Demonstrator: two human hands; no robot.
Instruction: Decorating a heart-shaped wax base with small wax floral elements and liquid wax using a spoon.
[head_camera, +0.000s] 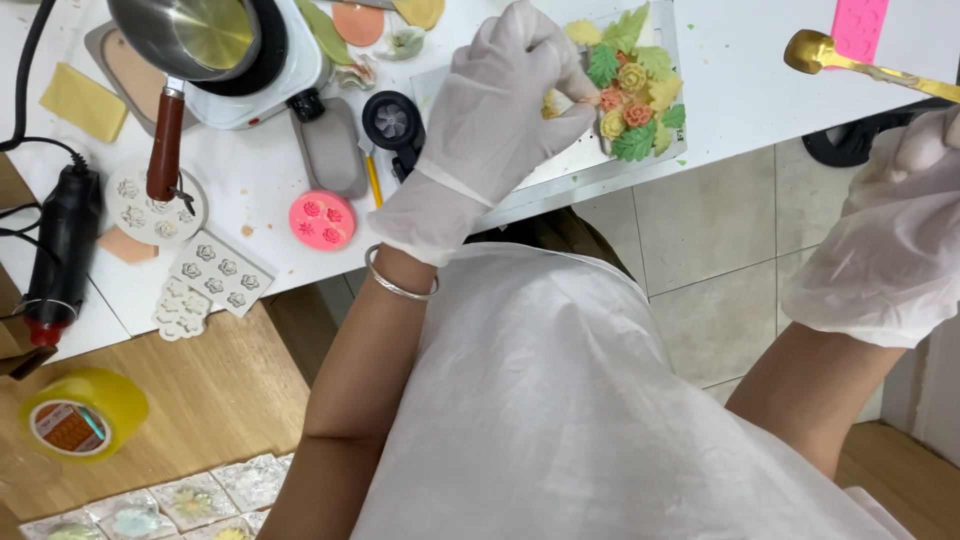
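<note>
My left hand (500, 110), in a white glove, pinches a small yellow flower piece (552, 103) against the left edge of a cluster of wax flowers and green leaves (635, 95) on a white tray (560, 170). My right hand (890, 230), also gloved, is off the table at the right and holds a gold spoon (825, 55) by its handle, its bowl raised near the table's edge. A silver bracelet sits on my left wrist.
A steel pot with a wooden handle (190, 40) sits on a white hot plate (270, 70). Nearby lie a pink round mould (322, 220), white flower moulds (215, 272), a black tool (60, 250), yellow tape (82, 413), a pink mould (860, 25) and wrapped pieces (190, 500).
</note>
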